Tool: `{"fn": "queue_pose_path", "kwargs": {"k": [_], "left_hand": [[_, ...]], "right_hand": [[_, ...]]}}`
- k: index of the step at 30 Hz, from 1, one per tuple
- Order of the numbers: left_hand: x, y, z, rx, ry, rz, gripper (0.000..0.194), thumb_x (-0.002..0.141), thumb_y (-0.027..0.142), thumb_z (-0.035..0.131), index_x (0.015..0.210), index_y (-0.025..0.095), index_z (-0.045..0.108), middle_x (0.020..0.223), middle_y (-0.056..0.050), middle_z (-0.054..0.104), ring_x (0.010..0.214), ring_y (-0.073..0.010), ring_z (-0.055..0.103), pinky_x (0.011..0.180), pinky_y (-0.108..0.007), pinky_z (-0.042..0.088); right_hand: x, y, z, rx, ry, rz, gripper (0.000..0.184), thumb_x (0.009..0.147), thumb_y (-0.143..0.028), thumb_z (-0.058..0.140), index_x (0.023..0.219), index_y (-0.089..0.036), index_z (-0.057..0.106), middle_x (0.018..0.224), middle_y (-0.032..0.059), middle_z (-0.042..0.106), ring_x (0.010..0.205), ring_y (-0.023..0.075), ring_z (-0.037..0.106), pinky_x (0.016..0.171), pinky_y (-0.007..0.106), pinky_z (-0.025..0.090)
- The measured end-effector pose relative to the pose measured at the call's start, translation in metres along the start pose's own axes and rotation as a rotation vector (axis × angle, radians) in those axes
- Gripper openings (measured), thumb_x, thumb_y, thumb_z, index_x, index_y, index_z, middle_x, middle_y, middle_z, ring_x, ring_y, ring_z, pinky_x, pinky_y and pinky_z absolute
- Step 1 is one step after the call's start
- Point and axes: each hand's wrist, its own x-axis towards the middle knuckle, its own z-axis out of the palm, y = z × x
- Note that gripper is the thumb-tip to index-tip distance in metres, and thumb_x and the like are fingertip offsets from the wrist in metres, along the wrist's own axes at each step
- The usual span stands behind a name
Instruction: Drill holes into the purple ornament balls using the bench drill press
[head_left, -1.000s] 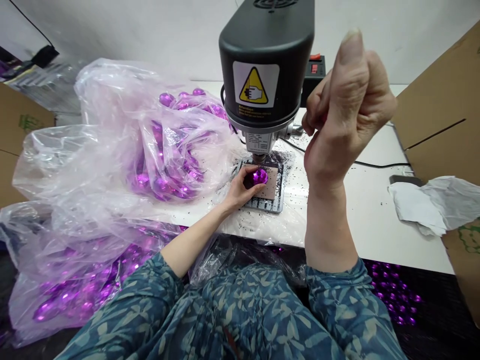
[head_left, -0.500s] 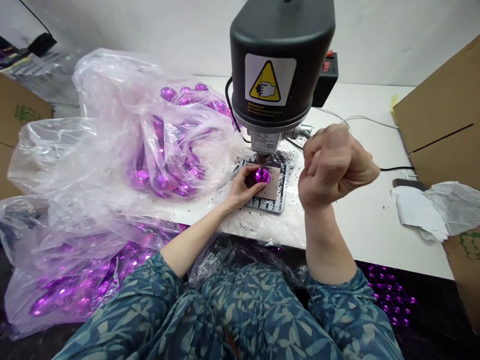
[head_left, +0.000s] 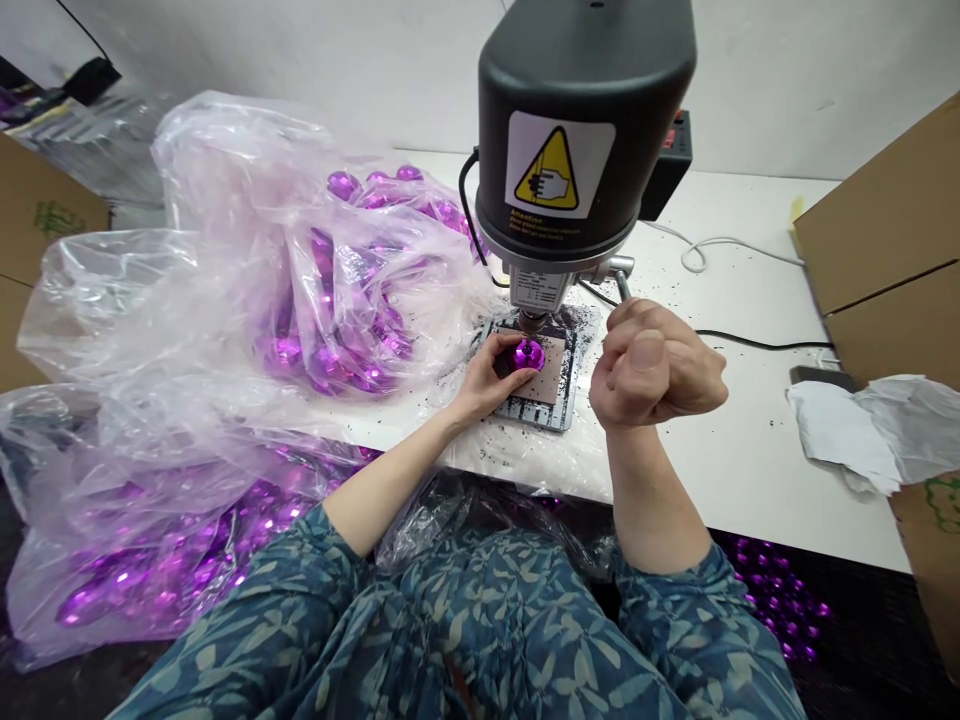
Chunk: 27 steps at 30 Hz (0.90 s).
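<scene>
A shiny purple ball (head_left: 529,354) rests on a brown board (head_left: 550,380) on the slotted metal base (head_left: 517,412) of a bench drill press (head_left: 585,120). My left hand (head_left: 486,380) pinches the ball from its left side between thumb and fingers. The drill chuck (head_left: 532,321) is directly above the ball; whether the bit is inside it I cannot tell. My right hand (head_left: 652,368) is closed around the drill press lever (head_left: 623,284), whose grip end is hidden in the fist. Dark shavings (head_left: 577,325) lie scattered around the base.
Clear plastic bags (head_left: 225,230) with many purple balls cover the left of the white table (head_left: 757,440). Cardboard boxes (head_left: 892,230) stand on the right, near crumpled white paper (head_left: 844,430) and a black cable (head_left: 765,346). More purple balls (head_left: 784,600) lie below the table's front edge.
My right hand has come down with the lever. My left hand still holds the ball in the same place on the board. The view has shifted slightly.
</scene>
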Motion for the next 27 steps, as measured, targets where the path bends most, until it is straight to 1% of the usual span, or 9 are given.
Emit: {"fn": "queue_pose_path", "kwargs": {"k": [7, 10, 13, 16, 18, 20, 22, 24, 27], "left_hand": [[-0.001, -0.002, 0.0, 0.036, -0.004, 0.027, 0.056, 0.087, 0.059, 0.084, 0.124, 0.022, 0.063, 0.129, -0.013, 0.073, 0.122, -0.0284, 0.071, 0.107, -0.044, 0.057], [0.001, -0.002, 0.0, 0.1, 0.018, 0.037, 0.051, 0.089, 0.052, 0.086, 0.124, 0.022, 0.063, 0.126, -0.012, 0.074, 0.119, -0.0268, 0.073, 0.104, -0.043, 0.059], [-0.007, 0.004, -0.001, 0.242, 0.131, 0.09, 0.045, 0.09, 0.044, 0.086, 0.122, 0.022, 0.064, 0.118, -0.009, 0.074, 0.111, -0.024, 0.075, 0.097, -0.04, 0.063], [-0.042, 0.013, 0.0, 0.349, 0.193, 0.312, 0.048, 0.089, 0.04, 0.087, 0.126, 0.023, 0.062, 0.116, -0.008, 0.074, 0.108, -0.0235, 0.076, 0.093, -0.041, 0.066], [-0.08, 0.017, 0.005, 0.355, 0.05, 0.523, 0.054, 0.086, 0.044, 0.089, 0.129, 0.026, 0.061, 0.121, -0.01, 0.074, 0.109, -0.0241, 0.077, 0.089, -0.041, 0.068], [-0.119, 0.018, 0.013, 0.344, -0.213, 0.699, 0.05, 0.086, 0.049, 0.088, 0.125, 0.028, 0.065, 0.124, -0.011, 0.075, 0.105, -0.0237, 0.078, 0.083, -0.039, 0.069], [-0.149, 0.013, 0.022, 0.366, -0.501, 0.751, 0.033, 0.092, 0.049, 0.081, 0.117, 0.03, 0.071, 0.123, -0.011, 0.077, 0.101, -0.0238, 0.077, 0.081, -0.037, 0.068], [-0.164, 0.004, 0.031, 0.418, -0.732, 0.628, 0.017, 0.1, 0.036, 0.067, 0.115, 0.032, 0.075, 0.124, -0.012, 0.077, 0.101, -0.0257, 0.077, 0.077, -0.036, 0.066], [-0.166, -0.008, 0.038, 0.455, -0.9, 0.341, 0.039, 0.095, 0.021, 0.057, 0.127, 0.033, 0.075, 0.131, -0.015, 0.076, 0.105, -0.033, 0.076, 0.069, -0.041, 0.062]], "right_hand": [[0.0, -0.003, 0.001, -0.002, -0.017, -0.032, 0.051, 0.099, -0.014, 0.054, 0.061, -0.021, 0.021, 0.048, -0.0081, 0.027, 0.038, 0.0045, 0.025, 0.038, 0.027, 0.023], [0.026, -0.007, 0.014, -0.057, 0.042, 0.104, 0.054, 0.102, -0.017, 0.055, 0.059, -0.02, 0.022, 0.049, -0.0073, 0.023, 0.039, 0.0039, 0.024, 0.041, 0.027, 0.019], [0.057, -0.009, 0.028, -0.176, 0.025, 0.381, 0.056, 0.102, -0.05, 0.055, 0.059, -0.023, 0.031, 0.051, -0.0071, 0.034, 0.042, 0.0053, 0.033, 0.045, 0.03, 0.027], [0.074, -0.008, 0.035, -0.108, 0.056, 0.473, 0.056, 0.094, -0.059, 0.059, 0.058, -0.024, 0.034, 0.051, -0.0071, 0.033, 0.042, 0.0053, 0.033, 0.047, 0.03, 0.029], [0.074, -0.006, 0.035, -0.027, 0.073, 0.457, 0.053, 0.093, -0.056, 0.063, 0.059, -0.023, 0.041, 0.052, -0.0078, 0.032, 0.043, 0.003, 0.031, 0.048, 0.027, 0.028], [0.07, -0.003, 0.034, 0.023, 0.087, 0.446, 0.051, 0.092, -0.057, 0.063, 0.06, -0.022, 0.044, 0.054, -0.0082, 0.03, 0.044, -0.0001, 0.029, 0.051, 0.024, 0.027], [0.066, 0.0, 0.034, 0.034, 0.104, 0.432, 0.053, 0.09, -0.064, 0.06, 0.063, -0.021, 0.045, 0.055, -0.0087, 0.027, 0.045, -0.0014, 0.027, 0.051, 0.021, 0.026], [0.065, 0.001, 0.035, 0.04, 0.12, 0.399, 0.054, 0.088, -0.069, 0.06, 0.067, -0.02, 0.05, 0.054, -0.0099, 0.026, 0.044, -0.0008, 0.026, 0.048, 0.022, 0.025], [0.068, 0.002, 0.036, 0.062, 0.154, 0.422, 0.051, 0.087, -0.059, 0.068, 0.061, -0.02, 0.048, 0.05, -0.0098, 0.031, 0.041, 0.0018, 0.03, 0.047, 0.026, 0.023]]}}
